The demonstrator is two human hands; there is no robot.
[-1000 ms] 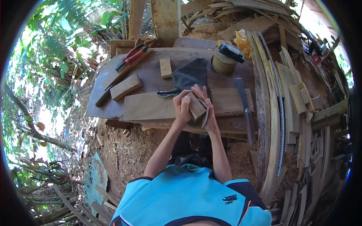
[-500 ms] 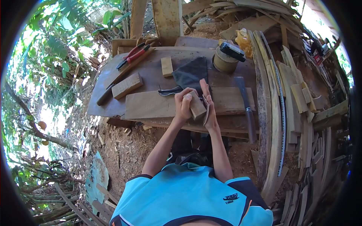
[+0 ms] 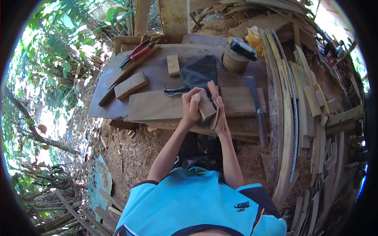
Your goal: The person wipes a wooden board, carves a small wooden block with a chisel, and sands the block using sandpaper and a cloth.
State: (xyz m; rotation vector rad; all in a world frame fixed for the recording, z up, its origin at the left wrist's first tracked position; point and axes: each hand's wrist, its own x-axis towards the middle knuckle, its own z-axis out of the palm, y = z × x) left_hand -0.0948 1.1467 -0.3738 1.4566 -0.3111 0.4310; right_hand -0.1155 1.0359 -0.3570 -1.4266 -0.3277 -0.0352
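My left hand [image 3: 191,105] is wrapped round a small wooden block [image 3: 206,106], held up over the near edge of the workbench [image 3: 232,51]. My right hand [image 3: 220,110] has its fingers stretched straight along the block's right side. Between palm and block sits a thin bent piece of sandpaper [image 3: 215,118], mostly hidden. Beneath the hands lies a long wooden board [image 3: 155,105]. A dark cloth [image 3: 199,72] is spread just beyond them. Right of my right hand, a machete-like knife [image 3: 256,102] rests across the board's end.
Two loose wood blocks [image 3: 131,85] [image 3: 173,65] lie on the left and middle of the bench. Red-handled pliers [image 3: 141,52] and a dark-handled tool [image 3: 108,97] are at the left. A round container [image 3: 235,59] stands at the back right. Long planks [image 3: 275,118] line the right side.
The view has shifted slightly, so the bench sits a little higher in frame. Both hands keep nearly the same hold, with the sandpaper slightly moved along the block's side.
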